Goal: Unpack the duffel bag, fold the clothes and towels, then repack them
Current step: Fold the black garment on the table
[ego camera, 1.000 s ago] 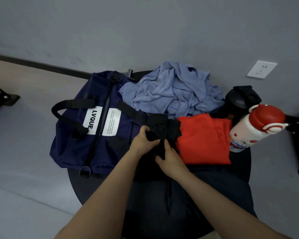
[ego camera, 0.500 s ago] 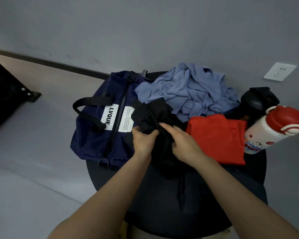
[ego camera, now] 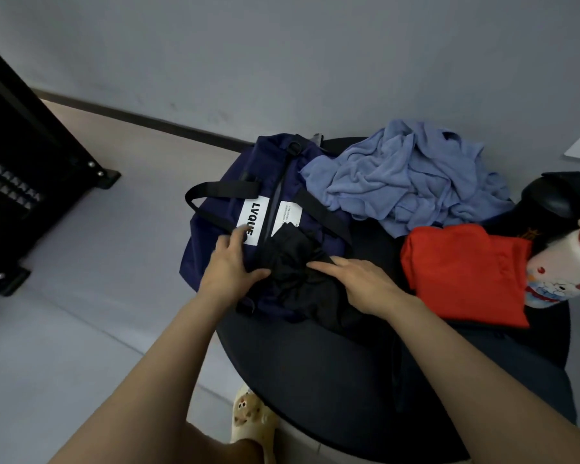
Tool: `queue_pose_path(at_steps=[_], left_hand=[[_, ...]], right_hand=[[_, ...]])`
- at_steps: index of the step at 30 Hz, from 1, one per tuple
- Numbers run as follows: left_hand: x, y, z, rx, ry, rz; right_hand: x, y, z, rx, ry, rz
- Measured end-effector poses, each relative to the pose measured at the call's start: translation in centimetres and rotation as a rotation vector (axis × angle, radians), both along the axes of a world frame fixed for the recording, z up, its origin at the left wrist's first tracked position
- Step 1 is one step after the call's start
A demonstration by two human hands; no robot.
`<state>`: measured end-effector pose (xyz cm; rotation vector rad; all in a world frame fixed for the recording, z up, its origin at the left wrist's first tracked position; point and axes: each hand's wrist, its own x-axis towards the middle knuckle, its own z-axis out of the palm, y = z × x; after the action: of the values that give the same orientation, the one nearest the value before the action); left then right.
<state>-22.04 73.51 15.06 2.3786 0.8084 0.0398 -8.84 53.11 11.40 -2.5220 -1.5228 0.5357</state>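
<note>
Since 0.5 s ago I see the black garment point(ego camera: 298, 276) dropped onto the duffel bag point(ego camera: 221, 236), left hand point(ego camera: 230, 262) and right hand point(ego camera: 359, 279) now flat, gripping nothing; red garment point(ego camera: 466, 276) folded, blue towel point(ego camera: 406, 175) still crumpled, repacking barely begun.

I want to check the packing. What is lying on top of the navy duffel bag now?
A bunched black garment lies on the navy duffel bag, with the left hand and right hand on it. The bag's inside is covered.

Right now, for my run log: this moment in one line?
left hand open on duffel bag | right hand open on black garment
</note>
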Motion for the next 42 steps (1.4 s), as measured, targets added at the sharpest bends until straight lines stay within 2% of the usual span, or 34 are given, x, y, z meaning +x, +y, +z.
queue_pose_path(at_steps=[3, 5, 7, 11, 17, 21, 25, 33, 36, 39, 42], left_hand=[[1.0, 1.0, -0.2, 0.120, -0.001, -0.490], [1.8, 1.0, -0.8, 0.225, 0.076, -0.689], [2.3, 0.8, -1.2, 0.323, 0.061, -0.758], [3.5, -0.2, -0.6, 0.436, -0.089, -0.848], [6.0, -0.9, -0.2, 0.582, 0.120, -1.016], [6.4, -0.3, -0.9, 0.539, 0.035, -0.990], [5.4, -0.8, -1.0, 0.511, 0.059, -0.867], [4.4, -0.3, -0.2, 0.364, 0.127, -0.615], [4.1, 0.7, -0.7, 0.207, 0.131, -0.544], [3.7, 2.1, -1.0, -0.100, 0.072, -0.462], [3.0, 3.4, -0.2, -0.360, 0.137, -0.453]], right_hand=[[0.0, -0.1, -0.3, 0.005, -0.012, -0.001], [0.2, -0.4, -0.4, 0.010, -0.020, -0.005], [0.3, -0.6, -0.5, 0.009, -0.027, -0.020], [0.0, -0.7, -0.7, 0.028, -0.028, 0.000], [0.3, -1.1, -1.0, 0.062, 0.087, 0.042], [0.1, -1.2, -0.4, 0.062, 0.091, -0.032], [-0.2, -1.2, -0.5, 0.243, 0.108, -0.220], [1.7, -3.1, -0.5, 0.144, 0.305, -0.245], [2.1, -3.7, -0.4, 0.156, 0.321, -0.303], [2.3, -3.9, -0.4, 0.154, 0.337, -0.348], [2.4, -4.2, -0.7, 0.194, 0.341, -0.464]])
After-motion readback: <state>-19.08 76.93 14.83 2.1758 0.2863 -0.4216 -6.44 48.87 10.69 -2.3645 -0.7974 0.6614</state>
